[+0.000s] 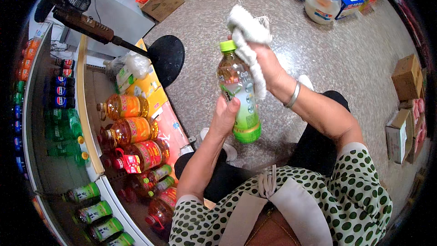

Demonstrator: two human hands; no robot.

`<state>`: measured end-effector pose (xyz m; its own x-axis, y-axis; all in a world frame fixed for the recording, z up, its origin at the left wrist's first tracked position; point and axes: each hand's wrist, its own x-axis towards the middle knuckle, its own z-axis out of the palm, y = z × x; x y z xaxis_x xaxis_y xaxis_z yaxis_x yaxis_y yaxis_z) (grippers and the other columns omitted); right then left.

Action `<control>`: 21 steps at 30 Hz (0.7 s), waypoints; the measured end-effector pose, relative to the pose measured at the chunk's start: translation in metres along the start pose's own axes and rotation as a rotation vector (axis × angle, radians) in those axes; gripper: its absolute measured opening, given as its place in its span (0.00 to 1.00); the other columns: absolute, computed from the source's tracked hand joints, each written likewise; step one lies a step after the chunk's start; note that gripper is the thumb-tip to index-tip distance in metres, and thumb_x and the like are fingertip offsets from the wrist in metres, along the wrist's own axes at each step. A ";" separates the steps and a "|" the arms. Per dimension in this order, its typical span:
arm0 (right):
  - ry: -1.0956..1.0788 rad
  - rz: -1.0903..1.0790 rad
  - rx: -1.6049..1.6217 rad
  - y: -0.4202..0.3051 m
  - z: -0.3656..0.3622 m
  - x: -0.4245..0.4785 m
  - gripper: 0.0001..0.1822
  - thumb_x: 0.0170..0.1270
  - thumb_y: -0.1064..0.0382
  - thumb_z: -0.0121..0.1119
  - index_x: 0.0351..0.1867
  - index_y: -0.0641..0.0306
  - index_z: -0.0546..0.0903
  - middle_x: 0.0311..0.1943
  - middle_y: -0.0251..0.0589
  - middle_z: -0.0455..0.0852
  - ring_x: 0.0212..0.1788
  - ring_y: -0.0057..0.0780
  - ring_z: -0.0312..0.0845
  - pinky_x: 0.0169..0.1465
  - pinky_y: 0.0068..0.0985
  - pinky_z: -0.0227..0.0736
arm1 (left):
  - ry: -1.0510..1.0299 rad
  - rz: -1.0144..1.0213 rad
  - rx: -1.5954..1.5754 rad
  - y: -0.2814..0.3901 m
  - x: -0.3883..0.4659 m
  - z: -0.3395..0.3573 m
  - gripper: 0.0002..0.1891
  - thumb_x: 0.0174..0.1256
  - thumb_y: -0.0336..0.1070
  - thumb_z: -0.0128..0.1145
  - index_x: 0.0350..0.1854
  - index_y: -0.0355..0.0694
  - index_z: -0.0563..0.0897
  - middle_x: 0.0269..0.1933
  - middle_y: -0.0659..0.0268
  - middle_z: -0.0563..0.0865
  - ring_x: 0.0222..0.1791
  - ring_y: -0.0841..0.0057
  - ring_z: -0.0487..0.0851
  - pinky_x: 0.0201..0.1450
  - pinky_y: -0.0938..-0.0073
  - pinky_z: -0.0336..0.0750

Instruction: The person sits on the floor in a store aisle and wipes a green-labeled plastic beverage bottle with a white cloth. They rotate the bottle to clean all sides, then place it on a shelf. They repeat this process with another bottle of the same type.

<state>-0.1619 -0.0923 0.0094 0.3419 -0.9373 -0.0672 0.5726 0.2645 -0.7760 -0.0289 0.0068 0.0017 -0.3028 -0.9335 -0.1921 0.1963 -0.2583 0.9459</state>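
Note:
A plastic drink bottle [240, 92] with a lime-green cap and a green and clear label is held up at the centre, tilted slightly. My left hand [223, 114] grips its lower side, the thumb across the label. My right hand [264, 58], with a metal bangle at the wrist, holds a white cloth [249, 29] beside the bottle's neck. One end of the cloth hangs down along the bottle's right side. Similar green-labelled bottles [94, 210] stand on the shelf at lower left.
Large oil bottles [129, 106] fill the low shelf at left, below shelved soft drinks [61, 91]. A fan's round black base [167, 59] is on the floor. Cartons [408, 77] and a blue-lidded jar [323, 1] lie to the right.

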 end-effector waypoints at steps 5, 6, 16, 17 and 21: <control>-0.117 0.160 0.324 0.006 -0.012 -0.001 0.16 0.65 0.54 0.44 0.43 0.64 0.74 0.39 0.43 0.79 0.40 0.29 0.77 0.44 0.26 0.74 | -0.074 -0.077 -0.115 0.004 0.000 0.012 0.43 0.45 0.73 0.53 0.47 0.32 0.70 0.34 0.58 0.80 0.31 0.71 0.82 0.34 0.71 0.79; -0.079 0.161 0.280 0.006 -0.009 -0.005 0.16 0.65 0.53 0.44 0.42 0.64 0.73 0.38 0.42 0.79 0.40 0.28 0.77 0.44 0.26 0.74 | -0.080 -0.100 -0.118 0.003 0.000 0.007 0.44 0.45 0.74 0.52 0.48 0.31 0.70 0.35 0.57 0.81 0.32 0.70 0.82 0.36 0.70 0.79; -0.103 -0.032 -0.458 0.035 0.026 -0.057 0.19 0.65 0.56 0.49 0.52 0.65 0.72 0.49 0.40 0.75 0.51 0.25 0.70 0.55 0.26 0.65 | 0.447 0.217 0.094 0.016 0.023 -0.034 0.31 0.63 0.59 0.44 0.53 0.33 0.70 0.45 0.61 0.79 0.43 0.75 0.78 0.45 0.74 0.73; -0.145 -0.059 -0.457 0.042 0.025 -0.059 0.20 0.65 0.56 0.48 0.53 0.65 0.70 0.51 0.40 0.74 0.52 0.26 0.69 0.57 0.26 0.64 | 0.510 0.268 0.107 0.019 0.024 -0.035 0.30 0.63 0.58 0.45 0.53 0.33 0.70 0.45 0.62 0.79 0.43 0.75 0.78 0.45 0.74 0.73; 0.021 0.292 0.146 0.058 0.025 -0.054 0.20 0.65 0.52 0.48 0.54 0.61 0.72 0.50 0.40 0.76 0.53 0.30 0.70 0.58 0.28 0.64 | 0.560 0.430 0.007 0.029 0.018 -0.044 0.30 0.61 0.60 0.47 0.49 0.35 0.71 0.40 0.62 0.80 0.41 0.72 0.79 0.45 0.72 0.73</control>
<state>-0.1283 -0.0209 -0.0164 0.4927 -0.8211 -0.2882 0.5537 0.5513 -0.6241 0.0127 -0.0285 0.0137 0.3261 -0.9405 0.0953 0.1841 0.1620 0.9695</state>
